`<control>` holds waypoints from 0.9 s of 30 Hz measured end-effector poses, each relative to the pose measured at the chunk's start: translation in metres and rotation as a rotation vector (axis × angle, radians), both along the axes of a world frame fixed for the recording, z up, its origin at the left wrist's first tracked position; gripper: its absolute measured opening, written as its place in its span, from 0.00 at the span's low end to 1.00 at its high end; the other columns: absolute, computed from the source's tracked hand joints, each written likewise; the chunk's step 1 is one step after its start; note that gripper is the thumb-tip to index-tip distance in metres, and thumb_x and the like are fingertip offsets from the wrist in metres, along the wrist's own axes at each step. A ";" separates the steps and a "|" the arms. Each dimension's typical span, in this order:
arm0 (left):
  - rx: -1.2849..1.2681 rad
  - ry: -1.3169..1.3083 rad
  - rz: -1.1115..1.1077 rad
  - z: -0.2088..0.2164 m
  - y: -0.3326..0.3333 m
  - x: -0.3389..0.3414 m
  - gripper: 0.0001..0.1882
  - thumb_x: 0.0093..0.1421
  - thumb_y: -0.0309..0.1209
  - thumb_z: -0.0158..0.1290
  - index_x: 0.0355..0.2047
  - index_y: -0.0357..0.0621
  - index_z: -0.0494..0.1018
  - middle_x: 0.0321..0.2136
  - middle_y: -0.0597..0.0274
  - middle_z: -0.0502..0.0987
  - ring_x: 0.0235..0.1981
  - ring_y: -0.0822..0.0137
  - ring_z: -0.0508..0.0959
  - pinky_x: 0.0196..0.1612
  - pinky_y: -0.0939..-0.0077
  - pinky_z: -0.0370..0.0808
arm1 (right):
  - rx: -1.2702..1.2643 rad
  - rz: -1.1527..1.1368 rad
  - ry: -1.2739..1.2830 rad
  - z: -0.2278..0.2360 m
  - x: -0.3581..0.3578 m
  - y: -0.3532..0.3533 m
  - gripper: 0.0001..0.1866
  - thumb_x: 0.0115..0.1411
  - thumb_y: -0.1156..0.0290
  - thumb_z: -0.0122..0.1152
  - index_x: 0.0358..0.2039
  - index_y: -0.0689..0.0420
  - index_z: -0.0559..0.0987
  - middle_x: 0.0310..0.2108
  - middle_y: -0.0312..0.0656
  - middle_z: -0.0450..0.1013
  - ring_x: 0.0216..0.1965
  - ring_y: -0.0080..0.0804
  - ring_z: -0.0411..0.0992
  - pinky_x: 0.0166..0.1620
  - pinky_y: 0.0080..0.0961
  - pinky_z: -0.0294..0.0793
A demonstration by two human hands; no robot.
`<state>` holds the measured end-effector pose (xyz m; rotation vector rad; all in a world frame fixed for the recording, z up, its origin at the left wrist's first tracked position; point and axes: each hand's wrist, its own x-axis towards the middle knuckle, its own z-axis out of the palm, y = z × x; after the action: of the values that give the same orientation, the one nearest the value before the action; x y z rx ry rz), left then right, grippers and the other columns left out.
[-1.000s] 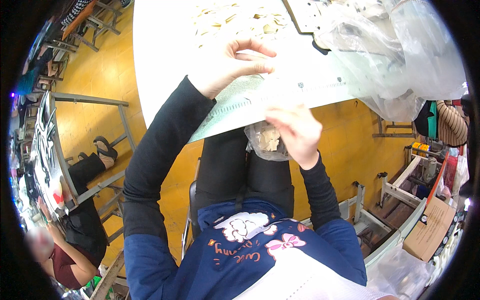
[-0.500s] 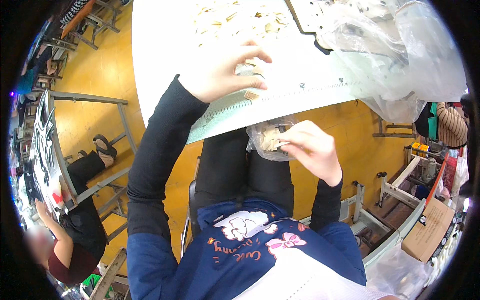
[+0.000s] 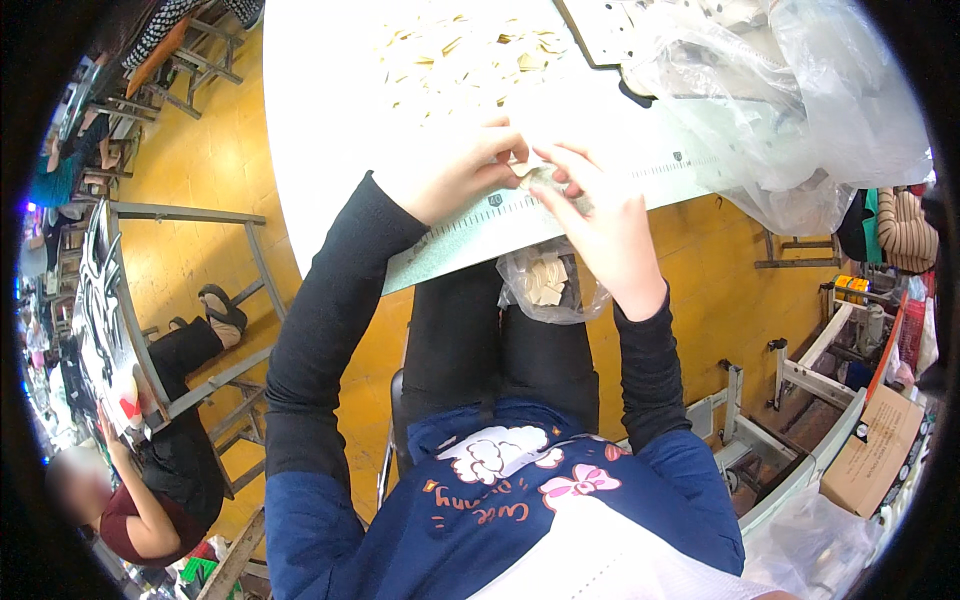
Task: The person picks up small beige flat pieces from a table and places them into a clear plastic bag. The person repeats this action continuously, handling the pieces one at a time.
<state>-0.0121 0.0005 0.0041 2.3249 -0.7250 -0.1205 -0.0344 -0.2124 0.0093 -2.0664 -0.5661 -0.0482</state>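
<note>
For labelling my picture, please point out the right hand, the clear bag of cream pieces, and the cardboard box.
Right hand (image 3: 608, 218): head view, its back.
Clear bag of cream pieces (image 3: 590, 302): head view, right wall.
Cardboard box (image 3: 872, 450): head view, its broad side.

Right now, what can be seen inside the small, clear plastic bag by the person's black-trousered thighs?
The small, clear plastic bag holds a loose heap of small, flat, cream-coloured pieces. The top ones cover whatever lies beneath, so the heap's lower part cannot be seen.
</note>
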 end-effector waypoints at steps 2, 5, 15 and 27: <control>-0.060 -0.040 -0.002 -0.004 -0.001 0.000 0.08 0.61 0.29 0.57 0.40 0.43 0.75 0.33 0.61 0.74 0.36 0.64 0.76 0.40 0.74 0.73 | -0.093 0.003 -0.048 -0.005 0.002 0.005 0.18 0.59 0.74 0.65 0.51 0.58 0.79 0.45 0.43 0.75 0.35 0.28 0.75 0.37 0.23 0.77; -0.052 -0.128 -0.009 -0.008 0.006 0.001 0.06 0.63 0.28 0.55 0.39 0.44 0.76 0.30 0.62 0.75 0.34 0.66 0.76 0.39 0.76 0.72 | -0.237 0.037 -0.215 -0.011 0.004 0.010 0.17 0.61 0.71 0.64 0.50 0.59 0.79 0.45 0.45 0.74 0.36 0.35 0.76 0.38 0.25 0.77; -0.254 -0.201 0.225 -0.001 0.019 0.007 0.09 0.67 0.29 0.54 0.45 0.44 0.78 0.34 0.69 0.80 0.30 0.78 0.72 0.35 0.84 0.69 | -0.635 0.255 -0.583 0.000 -0.009 0.001 0.23 0.58 0.66 0.65 0.51 0.64 0.75 0.45 0.45 0.73 0.44 0.41 0.74 0.47 0.34 0.75; -0.224 -0.256 0.083 -0.002 0.016 0.007 0.09 0.66 0.27 0.53 0.46 0.41 0.77 0.35 0.63 0.79 0.32 0.74 0.76 0.38 0.80 0.73 | -0.435 0.368 -0.769 -0.012 -0.015 -0.039 0.15 0.49 0.69 0.71 0.38 0.59 0.84 0.34 0.39 0.77 0.37 0.34 0.76 0.46 0.31 0.74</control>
<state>-0.0054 0.0165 0.0018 2.1713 -0.7237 0.2872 -0.0496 -0.2515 -0.0027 -2.2875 -1.5301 -0.5628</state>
